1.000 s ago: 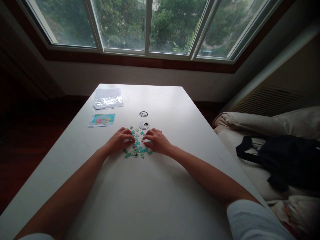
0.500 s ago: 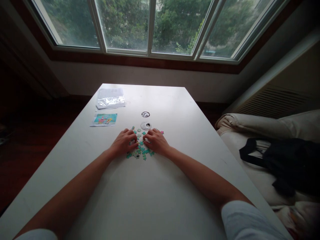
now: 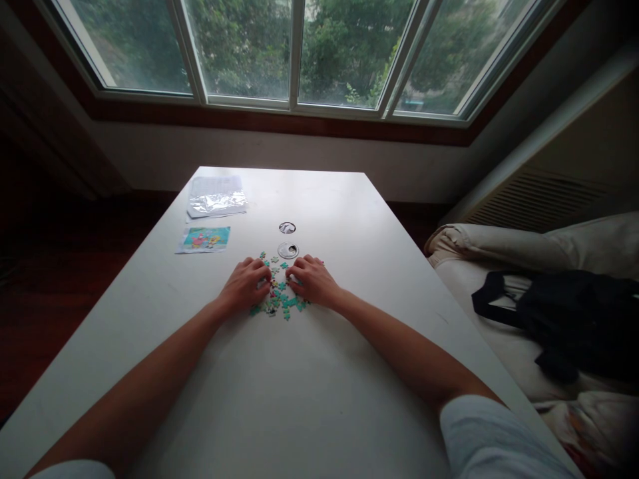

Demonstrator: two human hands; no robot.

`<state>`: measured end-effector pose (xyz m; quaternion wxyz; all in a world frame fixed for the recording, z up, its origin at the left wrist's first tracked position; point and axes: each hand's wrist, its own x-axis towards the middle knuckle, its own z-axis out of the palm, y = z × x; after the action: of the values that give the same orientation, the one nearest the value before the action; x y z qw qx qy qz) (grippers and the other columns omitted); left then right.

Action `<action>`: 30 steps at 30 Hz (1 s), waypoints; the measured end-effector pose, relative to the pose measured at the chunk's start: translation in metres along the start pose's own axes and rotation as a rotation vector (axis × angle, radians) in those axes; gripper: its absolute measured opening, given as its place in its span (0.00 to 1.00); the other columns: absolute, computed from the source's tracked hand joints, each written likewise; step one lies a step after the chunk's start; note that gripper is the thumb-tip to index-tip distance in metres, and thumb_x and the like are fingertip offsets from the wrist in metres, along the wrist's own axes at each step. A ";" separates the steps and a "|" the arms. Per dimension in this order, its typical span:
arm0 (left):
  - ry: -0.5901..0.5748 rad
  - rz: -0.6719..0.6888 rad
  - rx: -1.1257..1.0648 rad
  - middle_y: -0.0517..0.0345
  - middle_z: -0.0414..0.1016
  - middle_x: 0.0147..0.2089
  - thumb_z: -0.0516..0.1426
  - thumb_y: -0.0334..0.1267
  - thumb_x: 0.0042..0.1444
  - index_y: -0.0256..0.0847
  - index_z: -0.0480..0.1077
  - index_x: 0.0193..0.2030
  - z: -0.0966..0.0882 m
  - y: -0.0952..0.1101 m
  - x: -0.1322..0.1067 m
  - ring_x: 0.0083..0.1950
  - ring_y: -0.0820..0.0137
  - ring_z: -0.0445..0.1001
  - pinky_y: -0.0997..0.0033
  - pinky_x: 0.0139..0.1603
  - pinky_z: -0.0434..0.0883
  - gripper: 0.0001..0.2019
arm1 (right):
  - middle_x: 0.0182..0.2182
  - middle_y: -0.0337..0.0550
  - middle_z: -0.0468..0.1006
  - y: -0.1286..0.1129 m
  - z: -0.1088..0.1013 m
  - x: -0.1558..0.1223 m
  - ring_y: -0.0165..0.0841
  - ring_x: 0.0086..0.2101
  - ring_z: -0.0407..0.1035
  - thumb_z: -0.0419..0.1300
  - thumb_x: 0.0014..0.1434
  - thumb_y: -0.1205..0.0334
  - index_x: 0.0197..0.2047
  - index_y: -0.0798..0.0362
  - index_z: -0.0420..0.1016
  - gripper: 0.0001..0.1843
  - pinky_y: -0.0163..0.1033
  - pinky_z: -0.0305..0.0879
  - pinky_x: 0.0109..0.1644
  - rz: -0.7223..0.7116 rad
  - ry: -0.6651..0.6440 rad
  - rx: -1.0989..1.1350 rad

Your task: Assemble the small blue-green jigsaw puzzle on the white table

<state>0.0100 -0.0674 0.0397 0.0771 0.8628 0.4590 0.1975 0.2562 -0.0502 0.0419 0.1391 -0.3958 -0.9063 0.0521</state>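
A loose heap of small jigsaw puzzle pieces (image 3: 287, 301), mostly turquoise with a few pale ones, lies on the white table (image 3: 299, 386). At its left side, my left hand (image 3: 248, 283) is closed, fingers curled and tips on puzzle pieces. Opposite it, my right hand (image 3: 312, 281) is likewise curled, thumb and fingers drawn in around pieces at the heap's right edge. The hands partly cover what is under their fingertips. Beyond the heap is a small picture sheet (image 3: 204, 239) with pink and yellow figures on turquoise.
Two round black-and-white discs (image 3: 288, 250) lie just past the pieces. A clear plastic packet with papers (image 3: 217, 196) rests at the far left of the table. To the right stands a pale sofa (image 3: 464, 273) with a dark bag-like cloth item (image 3: 574, 326). A window (image 3: 294, 60) is ahead.
My fingers have shifted slightly among the pieces, and my right hand now covers more of a pink piece at its far side. The whole view has moved a little.
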 end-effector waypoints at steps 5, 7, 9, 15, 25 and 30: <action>0.010 0.002 -0.002 0.54 0.73 0.43 0.58 0.34 0.58 0.45 0.74 0.40 0.002 -0.001 -0.001 0.48 0.61 0.66 0.58 0.54 0.65 0.05 | 0.44 0.48 0.75 -0.001 0.000 0.000 0.41 0.49 0.62 0.59 0.67 0.53 0.47 0.50 0.78 0.12 0.45 0.55 0.53 0.029 0.009 -0.048; 0.004 0.018 -0.014 0.54 0.73 0.44 0.59 0.35 0.57 0.46 0.74 0.42 0.002 0.000 -0.001 0.49 0.61 0.66 0.58 0.55 0.65 0.07 | 0.44 0.48 0.75 0.000 0.003 0.001 0.40 0.49 0.63 0.59 0.67 0.52 0.46 0.51 0.77 0.12 0.45 0.55 0.53 0.052 0.036 -0.053; -0.007 0.025 -0.021 0.54 0.73 0.45 0.59 0.35 0.57 0.46 0.75 0.43 0.003 0.001 -0.001 0.49 0.60 0.66 0.57 0.55 0.65 0.08 | 0.43 0.47 0.75 0.001 0.007 0.004 0.40 0.49 0.63 0.59 0.67 0.51 0.45 0.51 0.77 0.13 0.45 0.55 0.54 0.071 0.058 -0.054; -0.025 0.020 -0.035 0.54 0.73 0.46 0.60 0.38 0.57 0.47 0.75 0.44 0.006 0.004 0.000 0.49 0.60 0.66 0.57 0.54 0.66 0.08 | 0.43 0.47 0.75 0.004 0.013 0.010 0.41 0.49 0.62 0.59 0.68 0.52 0.45 0.50 0.77 0.11 0.45 0.54 0.53 -0.017 0.048 -0.053; 0.006 -0.025 0.017 0.53 0.72 0.44 0.60 0.40 0.59 0.46 0.74 0.41 0.007 0.012 0.000 0.49 0.59 0.67 0.56 0.52 0.67 0.05 | 0.46 0.46 0.75 0.010 0.006 0.004 0.39 0.49 0.61 0.61 0.66 0.52 0.51 0.45 0.78 0.13 0.44 0.53 0.52 -0.073 0.004 0.029; 0.016 -0.037 0.024 0.53 0.72 0.44 0.60 0.40 0.60 0.45 0.74 0.41 0.007 0.014 0.001 0.49 0.59 0.67 0.56 0.52 0.67 0.05 | 0.46 0.46 0.76 0.010 0.002 0.004 0.40 0.50 0.62 0.61 0.67 0.52 0.49 0.46 0.79 0.11 0.44 0.54 0.53 -0.032 -0.016 0.016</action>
<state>0.0235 -0.0743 0.0377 0.0666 0.8533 0.4778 0.1976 0.2597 -0.0400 0.0386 0.1358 -0.3798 -0.9131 0.0603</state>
